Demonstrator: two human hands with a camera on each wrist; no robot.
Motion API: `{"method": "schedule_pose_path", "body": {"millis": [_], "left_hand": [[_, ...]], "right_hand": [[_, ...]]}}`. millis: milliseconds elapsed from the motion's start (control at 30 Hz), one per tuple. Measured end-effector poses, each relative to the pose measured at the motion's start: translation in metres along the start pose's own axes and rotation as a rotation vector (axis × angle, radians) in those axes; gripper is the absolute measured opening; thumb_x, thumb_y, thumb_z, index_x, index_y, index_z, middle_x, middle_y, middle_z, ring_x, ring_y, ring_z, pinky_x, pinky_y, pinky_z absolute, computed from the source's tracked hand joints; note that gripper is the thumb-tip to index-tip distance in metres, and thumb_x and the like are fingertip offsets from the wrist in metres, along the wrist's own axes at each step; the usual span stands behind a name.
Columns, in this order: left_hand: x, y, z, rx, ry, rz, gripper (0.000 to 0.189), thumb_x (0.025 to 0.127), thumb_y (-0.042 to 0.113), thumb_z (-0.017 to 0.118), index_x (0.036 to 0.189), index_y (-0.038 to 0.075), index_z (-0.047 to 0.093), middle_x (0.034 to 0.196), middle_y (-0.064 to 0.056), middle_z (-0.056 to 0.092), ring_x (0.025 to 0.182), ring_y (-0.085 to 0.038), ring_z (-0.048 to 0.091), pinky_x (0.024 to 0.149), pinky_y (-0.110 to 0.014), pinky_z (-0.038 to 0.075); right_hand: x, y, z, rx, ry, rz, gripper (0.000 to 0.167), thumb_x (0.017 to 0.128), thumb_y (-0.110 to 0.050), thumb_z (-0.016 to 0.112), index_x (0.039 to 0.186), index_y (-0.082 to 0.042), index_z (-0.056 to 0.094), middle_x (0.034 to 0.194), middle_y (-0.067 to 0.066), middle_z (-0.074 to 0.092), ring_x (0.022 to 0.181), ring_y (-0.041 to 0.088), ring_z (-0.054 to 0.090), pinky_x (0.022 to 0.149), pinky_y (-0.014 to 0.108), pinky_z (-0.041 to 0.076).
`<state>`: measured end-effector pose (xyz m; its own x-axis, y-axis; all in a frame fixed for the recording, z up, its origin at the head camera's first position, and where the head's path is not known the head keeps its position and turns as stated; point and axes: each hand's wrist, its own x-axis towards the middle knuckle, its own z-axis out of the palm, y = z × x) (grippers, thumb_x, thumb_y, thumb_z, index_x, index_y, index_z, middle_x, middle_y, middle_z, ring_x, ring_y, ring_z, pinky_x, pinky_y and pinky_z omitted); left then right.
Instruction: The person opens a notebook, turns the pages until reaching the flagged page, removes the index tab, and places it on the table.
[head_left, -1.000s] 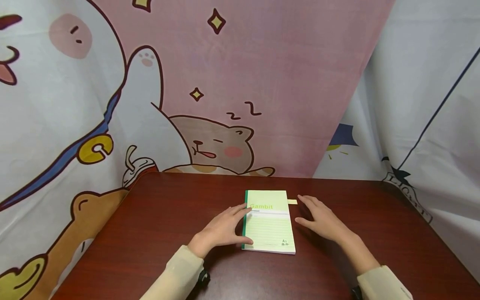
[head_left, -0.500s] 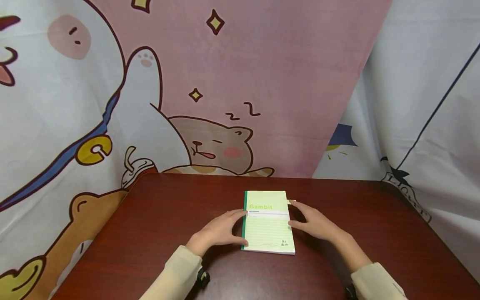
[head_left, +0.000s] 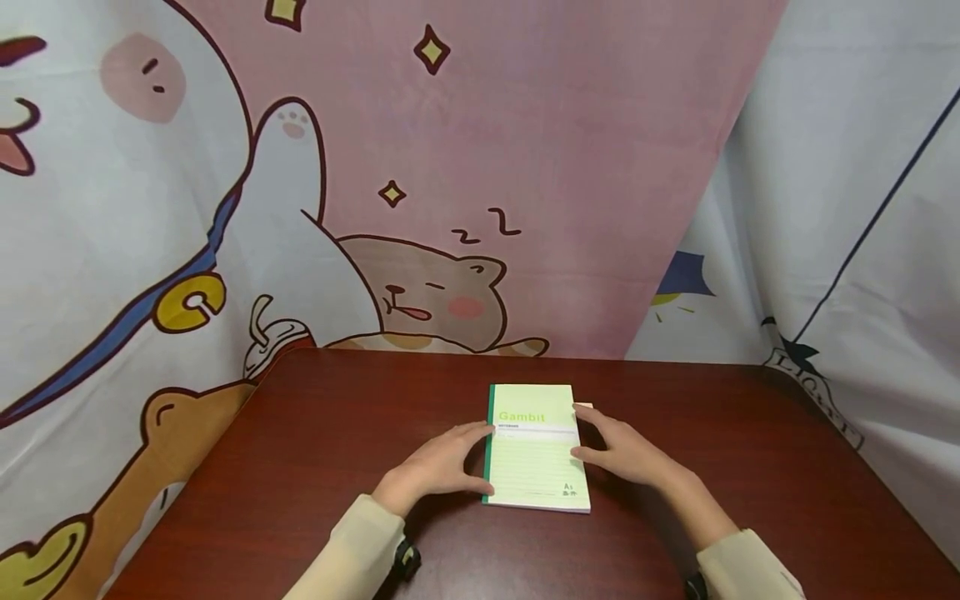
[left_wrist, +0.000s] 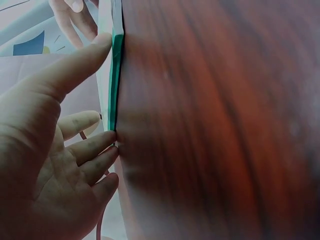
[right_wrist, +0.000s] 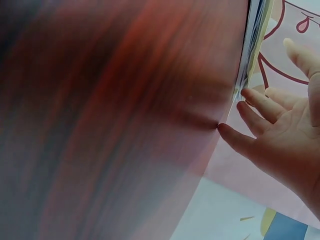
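A pale green notebook (head_left: 534, 462) marked "Gambit" lies closed on the dark red-brown table (head_left: 360, 408), its green spine to the left. A small pale tab (head_left: 587, 406) sticks out from its right edge near the top. My left hand (head_left: 437, 467) is beside the spine, fingers spread, with thumb and fingertips right at the green edge (left_wrist: 116, 82) in the left wrist view. On the opposite side, my right hand (head_left: 633, 448) has its thumb and index fingertip at the right edge, partly over the tab. In the right wrist view, its lower fingers (right_wrist: 235, 140) reach down near the tabletop, loosely extended.
A cloth backdrop (head_left: 600, 167) printed with cartoon animals hangs behind the table, and white cloth (head_left: 862, 225) hangs on the right. Dark bands (head_left: 406, 558) sit at the cuffs of both light sleeves (head_left: 352, 542).
My right hand has moved left from beside the notebook to its right edge, covering part of the tab. My left fingertips have drawn back slightly from over the cover to the spine.
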<state>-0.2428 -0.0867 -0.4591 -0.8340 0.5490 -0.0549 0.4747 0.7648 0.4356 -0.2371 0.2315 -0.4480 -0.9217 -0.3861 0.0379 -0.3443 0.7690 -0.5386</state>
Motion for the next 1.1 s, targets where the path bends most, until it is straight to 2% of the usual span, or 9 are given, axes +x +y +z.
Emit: {"method": "schedule_pose_path", "body": {"millis": [300, 533, 633, 767, 867, 967, 1100], "left_hand": [[0.0, 0.001, 0.001, 0.008, 0.009, -0.008, 0.094, 0.077, 0.051, 0.083, 0.153, 0.017, 0.04, 0.158, -0.005, 0.04, 0.144, -0.025, 0.041, 0.113, -0.046, 0.041], [0.001, 0.001, 0.003, 0.013, 0.01, -0.004, 0.094, 0.077, 0.05, 0.083, 0.153, 0.016, 0.04, 0.159, -0.005, 0.039, 0.145, -0.024, 0.04, 0.114, -0.044, 0.041], [0.0, 0.002, 0.003, 0.013, 0.012, -0.002, 0.094, 0.077, 0.05, 0.083, 0.153, 0.015, 0.04, 0.158, -0.006, 0.04, 0.145, -0.024, 0.04, 0.114, -0.044, 0.04], [-0.001, 0.004, 0.001, 0.006, 0.016, -0.008, 0.094, 0.076, 0.051, 0.083, 0.152, 0.015, 0.04, 0.157, -0.007, 0.042, 0.145, -0.025, 0.041, 0.114, -0.045, 0.04], [-0.002, 0.004, -0.001, -0.003, 0.02, -0.013, 0.093, 0.077, 0.052, 0.082, 0.152, 0.016, 0.04, 0.156, -0.008, 0.043, 0.144, -0.026, 0.042, 0.113, -0.046, 0.041], [-0.002, 0.004, -0.003, -0.022, 0.024, -0.023, 0.091, 0.079, 0.053, 0.08, 0.152, 0.017, 0.04, 0.154, -0.006, 0.045, 0.142, -0.024, 0.044, 0.113, -0.046, 0.042], [-0.001, 0.005, -0.006, -0.031, 0.037, -0.029, 0.086, 0.082, 0.053, 0.076, 0.152, 0.017, 0.041, 0.152, -0.003, 0.047, 0.139, -0.021, 0.046, 0.111, -0.045, 0.043]], "right_hand": [[0.0, -0.004, 0.0, 0.007, 0.039, -0.023, 0.074, 0.094, -0.037, 0.069, 0.151, -0.002, 0.038, 0.149, 0.022, 0.048, 0.138, 0.042, 0.045, 0.108, 0.061, 0.039], [0.001, -0.007, -0.001, 0.086, 0.102, -0.023, 0.065, 0.094, -0.025, 0.07, 0.147, -0.002, 0.042, 0.145, 0.02, 0.053, 0.134, 0.041, 0.05, 0.105, 0.061, 0.043], [0.002, -0.007, 0.0, 0.176, 0.135, -0.029, 0.061, 0.093, -0.016, 0.071, 0.145, -0.001, 0.044, 0.144, 0.021, 0.054, 0.129, 0.041, 0.055, 0.101, 0.056, 0.048], [0.004, -0.006, 0.003, 0.358, 0.167, -0.024, 0.059, 0.091, -0.006, 0.07, 0.144, 0.001, 0.045, 0.144, 0.027, 0.051, 0.121, 0.042, 0.061, 0.09, 0.039, 0.057], [0.007, -0.008, 0.004, 0.474, 0.193, -0.005, 0.059, 0.091, -0.003, 0.068, 0.144, 0.005, 0.043, 0.143, 0.031, 0.049, 0.118, 0.043, 0.062, 0.085, 0.028, 0.058], [0.009, -0.011, 0.003, 0.561, 0.211, 0.014, 0.06, 0.092, -0.001, 0.066, 0.145, 0.008, 0.039, 0.142, 0.034, 0.049, 0.116, 0.044, 0.063, 0.086, 0.025, 0.058], [0.01, -0.017, 0.0, 0.682, 0.214, 0.049, 0.063, 0.093, 0.0, 0.064, 0.147, 0.009, 0.034, 0.143, 0.035, 0.047, 0.115, 0.04, 0.064, 0.087, 0.027, 0.058]]}}
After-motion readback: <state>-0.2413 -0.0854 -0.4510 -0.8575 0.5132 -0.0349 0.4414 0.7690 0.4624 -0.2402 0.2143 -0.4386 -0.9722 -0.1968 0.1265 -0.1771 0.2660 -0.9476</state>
